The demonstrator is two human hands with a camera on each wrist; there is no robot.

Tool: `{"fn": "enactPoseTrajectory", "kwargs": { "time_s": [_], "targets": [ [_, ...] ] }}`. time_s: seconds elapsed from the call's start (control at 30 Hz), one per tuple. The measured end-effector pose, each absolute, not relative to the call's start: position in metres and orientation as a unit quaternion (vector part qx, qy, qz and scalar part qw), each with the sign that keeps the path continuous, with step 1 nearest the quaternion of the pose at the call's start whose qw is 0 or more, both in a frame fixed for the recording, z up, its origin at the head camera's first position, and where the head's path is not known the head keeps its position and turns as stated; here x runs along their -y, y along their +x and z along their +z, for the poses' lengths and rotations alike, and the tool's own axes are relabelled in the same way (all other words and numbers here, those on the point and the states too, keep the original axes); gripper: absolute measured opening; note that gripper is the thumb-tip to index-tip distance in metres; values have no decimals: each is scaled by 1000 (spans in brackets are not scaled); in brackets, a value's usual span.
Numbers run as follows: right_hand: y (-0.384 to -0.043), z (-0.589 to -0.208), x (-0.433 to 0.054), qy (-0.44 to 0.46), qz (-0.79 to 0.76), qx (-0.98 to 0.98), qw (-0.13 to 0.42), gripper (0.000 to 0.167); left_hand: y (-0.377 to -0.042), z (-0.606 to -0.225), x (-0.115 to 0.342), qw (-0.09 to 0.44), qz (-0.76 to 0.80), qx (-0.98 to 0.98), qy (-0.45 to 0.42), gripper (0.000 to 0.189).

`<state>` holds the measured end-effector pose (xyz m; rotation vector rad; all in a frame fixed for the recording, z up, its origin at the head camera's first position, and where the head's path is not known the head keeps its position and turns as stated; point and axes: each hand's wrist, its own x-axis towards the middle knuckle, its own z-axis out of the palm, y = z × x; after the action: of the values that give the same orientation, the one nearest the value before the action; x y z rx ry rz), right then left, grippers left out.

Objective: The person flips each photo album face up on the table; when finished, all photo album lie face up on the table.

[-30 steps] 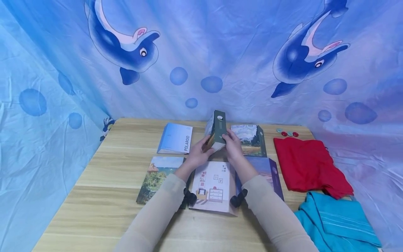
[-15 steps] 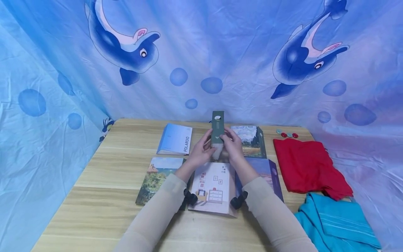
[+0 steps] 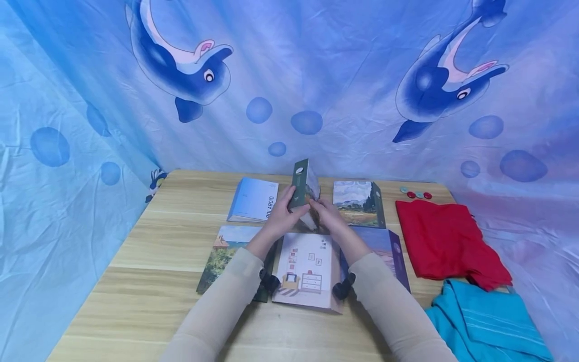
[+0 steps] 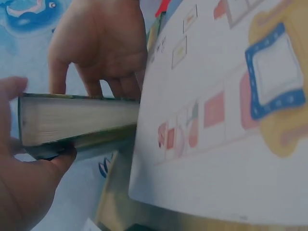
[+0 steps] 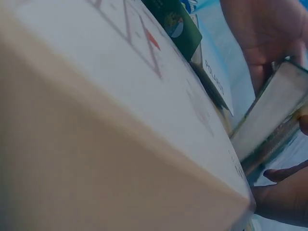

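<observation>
A thick photo album (image 3: 299, 188) with a dark green spine and painted covers stands tilted above the far middle of the table, between my hands. My left hand (image 3: 281, 213) grips its spine side, thumb across the near end. From the other side my right hand (image 3: 331, 215) holds the painted cover, fingers bent against it. In the left wrist view the page edges (image 4: 82, 120) form a wedge. Just below lies a white album (image 3: 294, 251) with a drawn room, blocking much of the right wrist view.
A blue POLAROID album (image 3: 252, 198) and a landscape album (image 3: 357, 203) flank my hands. Nearer are a garden-painting album (image 3: 226, 251) and a purple-spined one (image 3: 380, 249). At the right lie red cloth (image 3: 448, 241), teal cloth (image 3: 493, 317) and several small discs (image 3: 410, 194).
The green-spined album has turned in my hands: its spine faced right, then toward me, and now leans left, with the right-hand painted cover showing. The other albums and cloths stay put.
</observation>
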<state>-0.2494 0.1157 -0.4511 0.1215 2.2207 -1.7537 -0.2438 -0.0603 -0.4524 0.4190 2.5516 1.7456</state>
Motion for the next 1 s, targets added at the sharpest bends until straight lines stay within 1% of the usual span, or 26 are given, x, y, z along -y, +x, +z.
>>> {"fn": "enactPoseTrajectory", "kwargs": {
  "time_s": [0.1, 0.17, 0.27, 0.33, 0.47, 0.6, 0.83, 1.0],
  "targets": [
    [-249, -452, -115, 50, -621, -770, 141, 68, -248, -458, 65, 14, 554, -825, 109, 85],
    [-248, -453, -115, 57, -633, -761, 128, 66, -250, -461, 69, 19, 565, -820, 94, 80],
    [-247, -454, -117, 70, -637, -760, 110, 66, -252, -468, 72, 39, 582, -810, 68, 76],
    [-246, -455, -119, 75, -633, -763, 103, 69, -252, -472, 71, 58, 584, -808, 46, 77],
    [-244, -458, -122, 71, -617, -778, 96, 71, -251, -480, 68, 80, 558, -826, 14, 88],
    [-244, -462, -124, 59, -608, -787, 88, 72, -251, -482, 66, 57, 521, -851, 30, 88],
    [-244, -461, -135, 58, -618, -781, 66, 73, -254, -474, 58, -12, 466, -880, 89, 79],
    [-247, -454, -151, 56, -621, -782, 29, 72, -254, -469, 43, -32, 450, -882, 136, 73]
  ]
}}
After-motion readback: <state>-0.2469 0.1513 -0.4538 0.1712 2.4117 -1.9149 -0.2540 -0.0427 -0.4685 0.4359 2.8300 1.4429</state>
